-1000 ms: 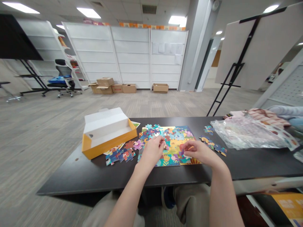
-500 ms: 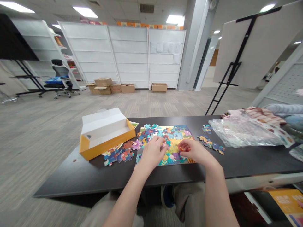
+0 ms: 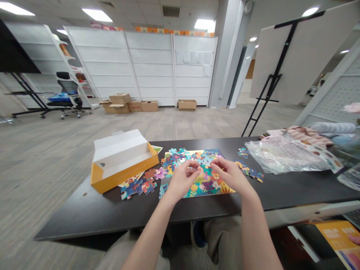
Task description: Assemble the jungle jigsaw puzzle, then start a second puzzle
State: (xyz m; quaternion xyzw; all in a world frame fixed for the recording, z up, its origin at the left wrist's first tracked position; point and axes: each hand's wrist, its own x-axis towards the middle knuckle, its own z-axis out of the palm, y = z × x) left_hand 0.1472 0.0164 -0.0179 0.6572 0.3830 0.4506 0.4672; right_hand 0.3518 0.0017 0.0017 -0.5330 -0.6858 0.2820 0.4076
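Observation:
My left hand (image 3: 182, 179) is over the middle of a colourful jigsaw puzzle (image 3: 197, 191), its thumb and fingers bent together in a pinch. Close to it on the right, my right hand (image 3: 232, 176) is also pinched, fingertips pointing toward the left hand's. Whatever lies between the fingertips is too small to make out. Loose puzzle pieces (image 3: 140, 186) lie in a heap left of the puzzle, and several more lie on its upper left part. On the right are joined puzzle pieces (image 3: 254, 174) and a small cluster (image 3: 243, 152).
An open yellow box (image 3: 126, 175) with a white inside stands on the left of the dark table (image 3: 92, 213). Clear plastic bags (image 3: 287, 155) and rolled cloth (image 3: 332, 128) lie at the right. Below the right edge is an orange printed box (image 3: 334, 236).
My right hand has moved up and left, away from the puzzle's lower right part, toward my left hand. The fingertips of both hands are now closer together. The view has shifted slightly.

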